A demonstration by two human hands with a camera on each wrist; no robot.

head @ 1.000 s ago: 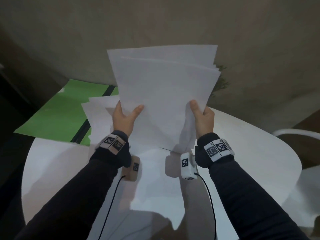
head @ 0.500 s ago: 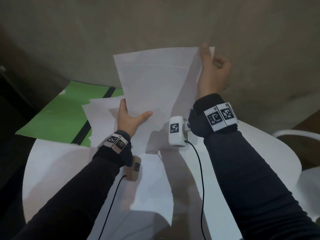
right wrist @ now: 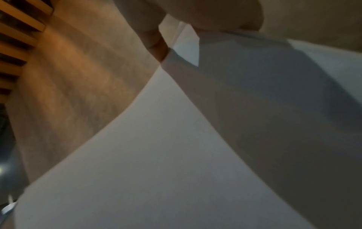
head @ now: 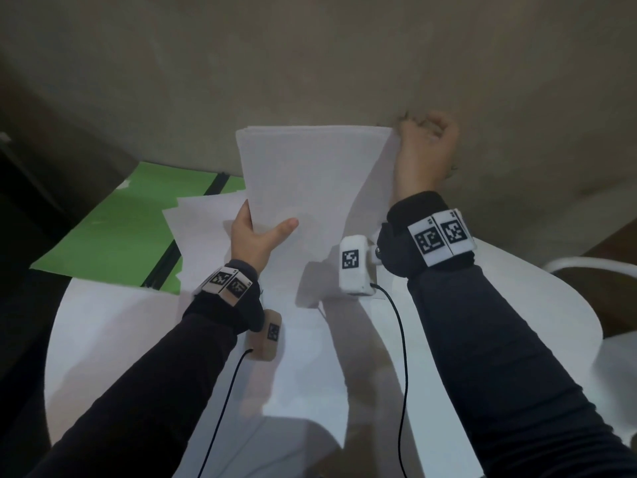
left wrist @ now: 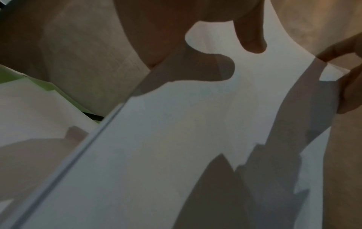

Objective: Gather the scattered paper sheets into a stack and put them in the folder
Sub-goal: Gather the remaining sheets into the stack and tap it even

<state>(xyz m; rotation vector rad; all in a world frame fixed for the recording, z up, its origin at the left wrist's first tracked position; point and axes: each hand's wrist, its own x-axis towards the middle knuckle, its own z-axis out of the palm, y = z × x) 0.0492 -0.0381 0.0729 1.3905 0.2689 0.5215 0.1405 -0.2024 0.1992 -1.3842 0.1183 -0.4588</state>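
I hold a stack of white paper sheets [head: 310,181] upright above the round white table [head: 103,339]. My left hand [head: 256,236] grips its lower left edge, thumb on the front. My right hand [head: 422,150] is at the stack's upper right corner, fingers curled on that corner. The left wrist view shows the stack [left wrist: 195,124] with my left thumb [left wrist: 252,37] on it. In the right wrist view the stack [right wrist: 176,155] fills the frame and my fingers [right wrist: 156,46] pinch its corner. An open green folder [head: 113,232] lies at the table's far left, with loose sheets [head: 200,236] partly on it.
More white sheets [head: 303,374] lie on the table under my arms. A white chair [head: 593,267] stands at the right. A beige wall fills the background.
My right hand left the stack's lower right edge and rose to its upper right corner. The fanned sheets have drawn together into a squarer stack. The left hand stayed at the lower left.
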